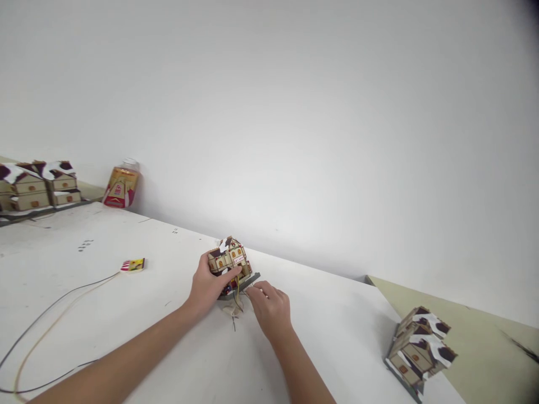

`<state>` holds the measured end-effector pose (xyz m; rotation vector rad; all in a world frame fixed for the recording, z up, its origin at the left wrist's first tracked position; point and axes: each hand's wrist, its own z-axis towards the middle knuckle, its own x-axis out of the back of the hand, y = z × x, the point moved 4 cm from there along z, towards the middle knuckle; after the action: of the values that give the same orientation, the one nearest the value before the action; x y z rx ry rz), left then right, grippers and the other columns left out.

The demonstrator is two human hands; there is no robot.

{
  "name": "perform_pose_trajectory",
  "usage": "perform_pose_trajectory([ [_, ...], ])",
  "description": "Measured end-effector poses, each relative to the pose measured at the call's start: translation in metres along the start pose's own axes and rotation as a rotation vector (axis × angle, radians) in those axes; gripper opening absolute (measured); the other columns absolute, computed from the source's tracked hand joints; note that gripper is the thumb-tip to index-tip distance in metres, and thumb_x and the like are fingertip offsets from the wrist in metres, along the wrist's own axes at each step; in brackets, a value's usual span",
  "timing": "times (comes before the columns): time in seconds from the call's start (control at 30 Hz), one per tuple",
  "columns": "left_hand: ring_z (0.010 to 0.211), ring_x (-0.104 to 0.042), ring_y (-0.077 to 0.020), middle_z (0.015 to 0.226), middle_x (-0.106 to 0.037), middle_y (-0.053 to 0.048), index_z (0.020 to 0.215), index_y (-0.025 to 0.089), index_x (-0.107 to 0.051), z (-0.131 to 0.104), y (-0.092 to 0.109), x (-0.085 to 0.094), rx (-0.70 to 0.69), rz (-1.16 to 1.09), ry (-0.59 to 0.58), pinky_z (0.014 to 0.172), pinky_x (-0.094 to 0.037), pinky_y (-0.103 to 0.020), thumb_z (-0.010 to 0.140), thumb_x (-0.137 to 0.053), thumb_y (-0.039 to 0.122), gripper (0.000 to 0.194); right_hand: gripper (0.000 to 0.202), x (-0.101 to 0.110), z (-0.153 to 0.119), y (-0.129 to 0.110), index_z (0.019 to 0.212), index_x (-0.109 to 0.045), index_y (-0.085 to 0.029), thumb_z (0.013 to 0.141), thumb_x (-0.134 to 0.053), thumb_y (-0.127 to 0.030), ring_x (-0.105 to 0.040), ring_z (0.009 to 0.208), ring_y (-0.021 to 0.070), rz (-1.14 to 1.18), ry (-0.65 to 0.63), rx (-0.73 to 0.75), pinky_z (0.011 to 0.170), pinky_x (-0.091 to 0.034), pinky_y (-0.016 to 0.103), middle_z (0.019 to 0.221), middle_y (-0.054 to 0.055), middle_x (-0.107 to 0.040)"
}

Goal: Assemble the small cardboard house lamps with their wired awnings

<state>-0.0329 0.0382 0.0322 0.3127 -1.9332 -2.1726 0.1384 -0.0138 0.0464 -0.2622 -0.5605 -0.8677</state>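
A small model house (227, 257) with snow-patched roof and orange windows is tilted above the white table, on a grey base. My left hand (205, 285) is wrapped round its left side, the thumb across the front. At the lower right edge of the base, my right hand (270, 306) has its fingers pinched together; what they hold, perhaps a thin wire, is too small to make out. Yellow and dark wires (238, 294) hang at the front of the house. Below it, a pale tangle (232, 310) lies by the table surface.
Two more model houses (415, 348) stand at the right edge of the white table (332, 331). Others (37, 188) line the far left. A plastic bottle (122, 184) stands against the wall. A yellow-and-red packet-like piece (133, 265) lies left, with long wires (54, 311) trailing from it.
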Motion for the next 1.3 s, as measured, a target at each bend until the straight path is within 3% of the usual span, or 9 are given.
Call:
perform_pose_trajectory([
  [0.17,0.100,-0.062,-0.0247,0.110,-0.063,-0.007,0.118,0.023,-0.047,0.008,-0.001,0.004,0.007,-0.047,0.080,0.085,-0.052,-0.039,0.055,-0.081,0.043,0.074,0.009,-0.003,0.002,0.000,0.078,-0.069,-0.024,0.084,-0.063,-0.021,-0.057,0.075,0.0141,0.509,-0.106,-0.145,0.072,-0.042,0.027,0.077,0.001,-0.064],
  [0.33,0.102,-0.062,-0.0248,0.112,-0.063,-0.007,0.118,0.024,-0.046,0.012,0.001,0.008,0.040,-0.075,0.120,0.086,-0.052,-0.040,0.055,-0.081,0.046,0.076,0.010,-0.009,0.000,0.000,0.066,-0.069,-0.024,0.069,-0.078,-0.024,-0.058,0.092,0.0182,1.101,-0.147,-0.509,0.085,-0.043,0.034,0.095,0.004,-0.064],
  [0.47,0.102,-0.062,-0.0249,0.111,-0.063,-0.008,0.117,0.023,-0.047,0.009,0.007,0.008,0.054,-0.093,0.119,0.086,-0.052,-0.041,0.054,-0.081,0.046,0.075,0.018,-0.009,-0.002,0.004,0.060,-0.064,-0.024,0.063,-0.081,-0.024,-0.055,0.107,0.0204,1.544,-0.096,-0.734,0.093,-0.040,0.038,0.110,0.002,-0.064],
  [0.6,0.100,-0.062,-0.0241,0.110,-0.063,-0.007,0.115,0.023,-0.049,0.005,0.012,0.005,0.070,-0.129,0.098,0.085,-0.054,-0.040,0.054,-0.082,0.044,0.073,0.024,-0.001,0.001,0.009,0.060,-0.056,-0.024,0.065,-0.079,-0.031,-0.050,0.121,0.0229,1.810,-0.035,-0.784,0.099,-0.038,0.046,0.111,-0.001,-0.065],
  [0.7,0.100,-0.063,-0.0235,0.111,-0.063,-0.007,0.115,0.023,-0.048,0.005,0.013,0.004,0.098,-0.164,0.086,0.084,-0.054,-0.039,0.053,-0.082,0.044,0.074,0.034,0.006,0.002,0.014,0.061,-0.048,-0.023,0.065,-0.076,-0.041,-0.056,0.112,0.0258,1.761,0.009,-0.773,0.097,-0.040,0.051,0.086,0.001,-0.066],
  [0.8,0.099,-0.063,-0.0238,0.112,-0.063,-0.008,0.116,0.022,-0.047,0.006,0.011,0.003,0.129,-0.191,0.091,0.083,-0.055,-0.038,0.053,-0.083,0.045,0.076,0.040,0.011,0.001,0.023,0.063,-0.040,-0.024,0.071,-0.066,-0.053,-0.064,0.078,0.0226,1.537,0.102,-0.808,0.087,-0.047,0.051,0.061,-0.001,-0.051],
  [0.9,0.098,-0.064,-0.0243,0.112,-0.063,-0.009,0.116,0.021,-0.048,0.006,0.008,0.003,0.155,-0.196,0.088,0.081,-0.056,-0.038,0.052,-0.083,0.046,0.077,0.039,0.011,0.001,0.027,0.065,-0.032,-0.024,0.080,-0.054,-0.052,-0.042,0.044,0.0113,1.369,0.080,-0.802,0.078,-0.050,0.044,0.056,-0.006,-0.038],
  [1.1,0.100,-0.063,-0.0240,0.111,-0.064,-0.008,0.114,0.022,-0.048,0.007,0.006,0.004,0.168,-0.192,0.084,0.083,-0.055,-0.040,0.051,-0.084,0.046,0.076,0.027,0.004,-0.002,0.019,0.069,-0.042,-0.021,0.081,-0.057,-0.040,-0.034,0.049,0.0095,0.973,-0.148,-0.680,0.062,-0.041,0.029,0.055,-0.007,-0.037],
  [1.3,0.093,-0.066,-0.0234,0.107,-0.065,-0.008,0.110,0.022,-0.050,0.004,0.008,0.004,0.243,-0.227,0.064,0.078,-0.057,-0.038,0.053,-0.083,0.046,0.071,0.018,0.003,-0.001,-0.001,0.090,-0.060,-0.019,0.079,-0.060,-0.034,-0.041,0.053,0.0090,0.402,-0.286,-0.287,0.081,-0.031,0.034,0.055,-0.008,-0.040],
])
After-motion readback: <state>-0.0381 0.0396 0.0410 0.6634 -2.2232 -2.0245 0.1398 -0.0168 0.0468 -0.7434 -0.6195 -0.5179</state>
